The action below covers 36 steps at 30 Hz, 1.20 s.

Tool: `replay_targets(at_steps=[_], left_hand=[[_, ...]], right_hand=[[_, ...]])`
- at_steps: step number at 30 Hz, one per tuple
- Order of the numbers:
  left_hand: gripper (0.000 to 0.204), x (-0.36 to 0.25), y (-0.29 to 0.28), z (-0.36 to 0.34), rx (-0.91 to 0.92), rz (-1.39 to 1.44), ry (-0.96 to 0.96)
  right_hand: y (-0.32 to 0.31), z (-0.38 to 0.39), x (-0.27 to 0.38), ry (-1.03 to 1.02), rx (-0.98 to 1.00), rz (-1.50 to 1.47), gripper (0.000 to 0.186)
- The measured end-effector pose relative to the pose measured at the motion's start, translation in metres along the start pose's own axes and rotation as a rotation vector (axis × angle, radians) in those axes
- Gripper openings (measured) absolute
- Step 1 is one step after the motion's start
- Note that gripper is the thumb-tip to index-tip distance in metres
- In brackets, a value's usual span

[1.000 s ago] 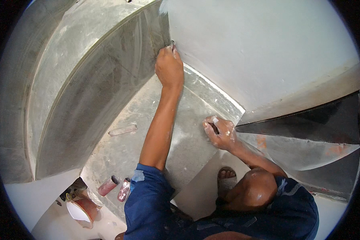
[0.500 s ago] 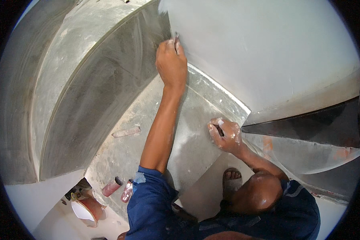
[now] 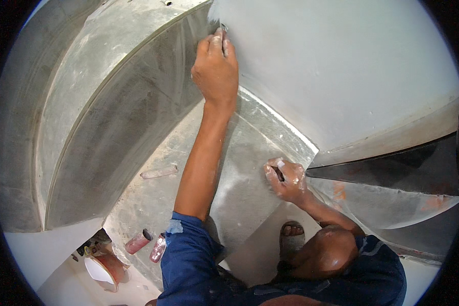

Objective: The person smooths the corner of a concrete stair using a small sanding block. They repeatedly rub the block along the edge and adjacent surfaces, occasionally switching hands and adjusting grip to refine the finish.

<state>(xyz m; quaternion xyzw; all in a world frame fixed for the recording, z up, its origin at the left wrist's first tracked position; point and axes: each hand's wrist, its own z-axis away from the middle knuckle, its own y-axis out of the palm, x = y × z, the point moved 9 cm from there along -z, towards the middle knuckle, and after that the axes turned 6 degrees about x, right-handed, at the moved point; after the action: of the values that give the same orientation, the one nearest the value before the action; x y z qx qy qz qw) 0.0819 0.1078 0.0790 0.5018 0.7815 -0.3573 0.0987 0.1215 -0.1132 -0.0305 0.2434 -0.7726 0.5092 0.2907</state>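
My left hand point(image 3: 215, 71) stretches far forward to the corner where a curved grey panel point(image 3: 132, 107) meets a smooth white panel point(image 3: 341, 66). Its fingers pinch a small thin dark piece point(image 3: 223, 28), whose kind I cannot make out, against that seam. Closer to me, my right hand point(image 3: 286, 179) is curled closed above the grey flat surface point(image 3: 245, 168), close to its right-hand edge. White dust and smears coat its fingers. A dark hollow shows inside the curl; whether it holds anything is hidden.
A narrow flat strip point(image 3: 159, 172) lies on the grey surface. Two dark-red rolls point(image 3: 138, 242) point(image 3: 158, 248) lie near my left sleeve. Lower left stands a reddish bucket with a white inside point(image 3: 101, 270). At right are dark and translucent curved panels point(image 3: 392, 201). My sandalled foot point(image 3: 292, 237) is below.
My left hand has slid farther forward along the seam, still pinching the thin piece. My right hand has dropped slightly toward me and stays curled.
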Motion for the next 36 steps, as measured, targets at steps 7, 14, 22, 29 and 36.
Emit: replay_targets(at_steps=[7, 14, 22, 29, 36], left_hand=[[0.023, 0.032, 0.027, 0.027, 0.222, -0.127, -0.090], [0.022, 0.010, 0.006, 0.018, -0.021, 0.023, 0.052], [0.023, 0.041, 0.037, 0.045, 0.179, -0.129, -0.031], [0.021, 0.014, 0.012, 0.018, -0.004, -0.033, 0.037], [0.024, 0.043, 0.047, 0.042, 0.373, -0.176, -0.158]], right_hand=[[0.003, -0.002, 0.001, 0.022, 0.005, -0.018, 0.010], [0.001, -0.001, -0.002, 0.025, -0.009, -0.028, 0.011], [0.003, -0.003, 0.001, 0.020, 0.018, -0.042, 0.010], [0.002, 0.000, 0.000, -0.017, 0.006, -0.037, 0.010], [0.004, -0.001, -0.003, 0.009, 0.036, -0.043, 0.011]])
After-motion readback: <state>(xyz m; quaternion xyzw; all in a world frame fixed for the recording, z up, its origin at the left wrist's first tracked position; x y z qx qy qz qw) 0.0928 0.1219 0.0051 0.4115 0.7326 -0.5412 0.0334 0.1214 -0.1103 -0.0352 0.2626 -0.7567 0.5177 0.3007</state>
